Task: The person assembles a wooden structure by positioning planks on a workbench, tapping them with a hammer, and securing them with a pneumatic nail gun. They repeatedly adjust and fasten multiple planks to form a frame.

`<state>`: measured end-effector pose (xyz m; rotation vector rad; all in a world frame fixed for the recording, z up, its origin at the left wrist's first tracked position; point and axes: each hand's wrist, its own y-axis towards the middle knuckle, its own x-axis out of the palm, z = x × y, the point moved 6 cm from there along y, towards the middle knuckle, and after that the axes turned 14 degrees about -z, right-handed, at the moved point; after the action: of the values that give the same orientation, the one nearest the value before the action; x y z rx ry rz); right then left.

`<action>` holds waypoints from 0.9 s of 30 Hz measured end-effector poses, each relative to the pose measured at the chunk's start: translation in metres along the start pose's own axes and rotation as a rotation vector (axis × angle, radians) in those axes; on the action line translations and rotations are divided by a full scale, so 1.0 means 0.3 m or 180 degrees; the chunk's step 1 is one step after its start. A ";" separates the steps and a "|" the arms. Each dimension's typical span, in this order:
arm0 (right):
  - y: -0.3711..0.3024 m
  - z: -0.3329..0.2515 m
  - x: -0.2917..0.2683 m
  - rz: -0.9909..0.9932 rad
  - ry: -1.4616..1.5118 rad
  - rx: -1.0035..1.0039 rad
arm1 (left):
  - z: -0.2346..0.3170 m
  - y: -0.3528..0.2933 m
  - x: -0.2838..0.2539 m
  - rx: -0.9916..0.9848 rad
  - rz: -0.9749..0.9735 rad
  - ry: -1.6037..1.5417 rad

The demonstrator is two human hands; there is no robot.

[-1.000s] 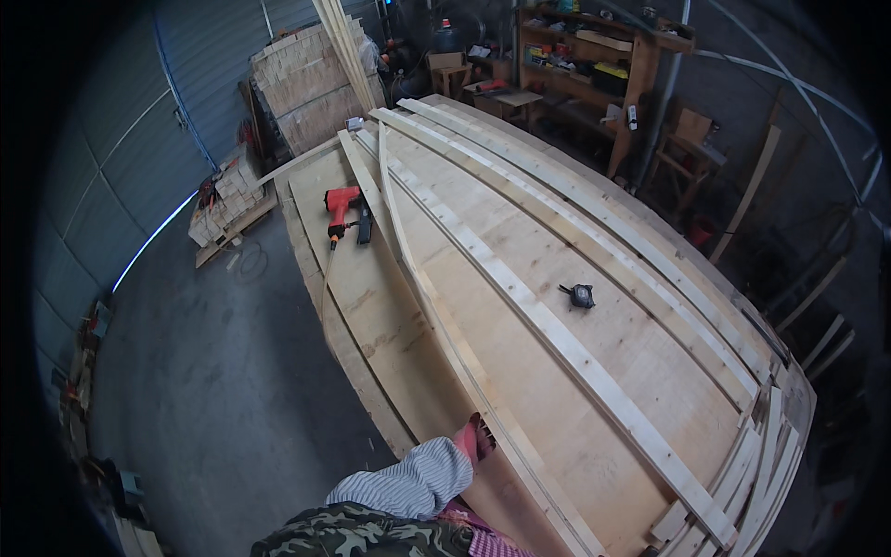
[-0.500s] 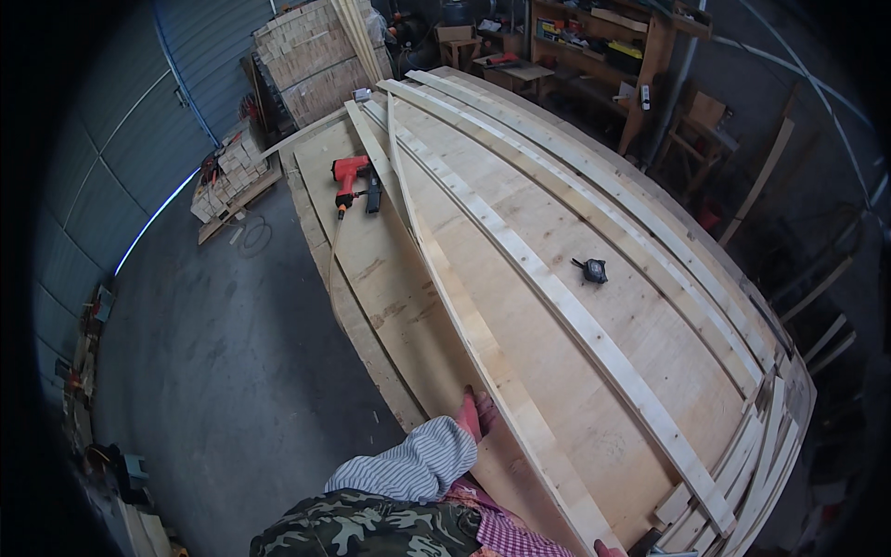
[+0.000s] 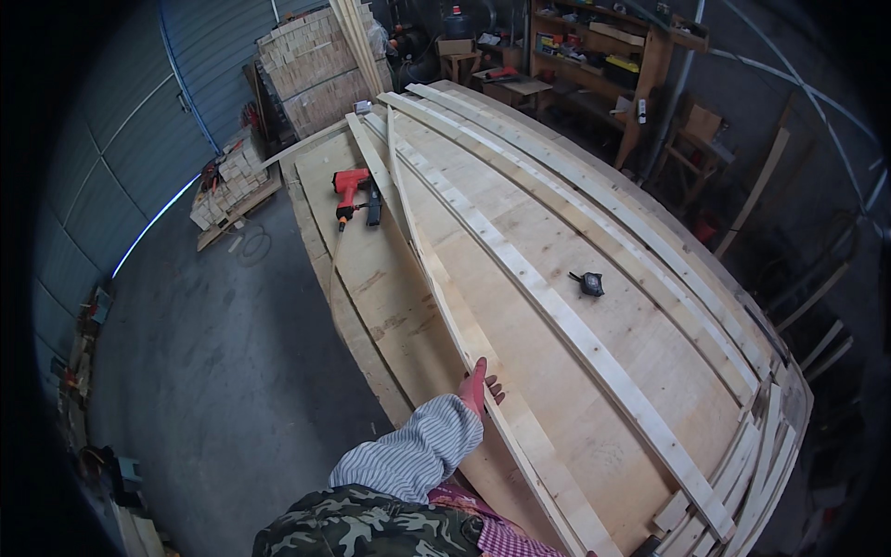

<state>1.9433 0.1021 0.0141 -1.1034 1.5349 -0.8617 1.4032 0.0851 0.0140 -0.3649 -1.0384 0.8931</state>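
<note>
My left hand (image 3: 478, 386) is closed around a long thin wooden strip (image 3: 509, 438). The thumb lies along its near side and the fingers curl over toward the sheet. This strip runs from the lower edge up to the far end of a large plywood sheet (image 3: 575, 371), standing on its narrow side. Just right of it a flat wooden batten (image 3: 543, 444) lies on the plywood. My right hand cannot be made out at the lower edge. Farther off, a red and black nail gun (image 3: 350, 190) with a hose rests left of the strip.
A black tape measure (image 3: 588, 284) lies on the plywood between fixed battens (image 3: 585, 342). Loose wooden strips (image 3: 742, 464) are piled at the right end. Stacked timber (image 3: 320, 65) stands behind, with a tool shelf (image 3: 594, 56) at the back right. Grey floor (image 3: 213, 353) stretches to the left.
My left hand has come up from beside the strip on the plywood and now grips the strip. My right fingertips, seen at the lower edge before, have slipped out of sight.
</note>
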 end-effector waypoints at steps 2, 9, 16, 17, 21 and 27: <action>0.002 0.005 0.008 0.0043 -0.0024 -0.0012 | -0.006 0.004 -0.021 0.0235 0.0086 -0.0171; 0.031 0.046 0.057 0.0124 -0.0126 -0.0072 | 0.001 -0.100 -0.196 0.0513 0.0396 -0.0259; 0.013 0.069 0.090 0.0251 -0.0239 -0.0121 | 0.011 -0.135 -0.270 0.0377 0.0359 -0.0697; -0.005 0.070 0.094 0.0258 -0.0242 -0.0123 | -0.002 -0.129 -0.265 0.0330 0.0230 -0.0708; -0.118 0.090 0.132 0.0312 -0.0203 -0.0096 | -0.064 -0.114 -0.199 0.0205 -0.0402 -0.0765; -0.238 0.088 0.135 0.1510 -0.0314 -0.0007 | -0.130 -0.126 -0.077 0.0141 -0.1003 -0.1373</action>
<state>1.9822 0.0407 0.0607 -0.7230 1.6208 -0.4736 1.4496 0.0493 0.0058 0.0371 -1.4239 0.7208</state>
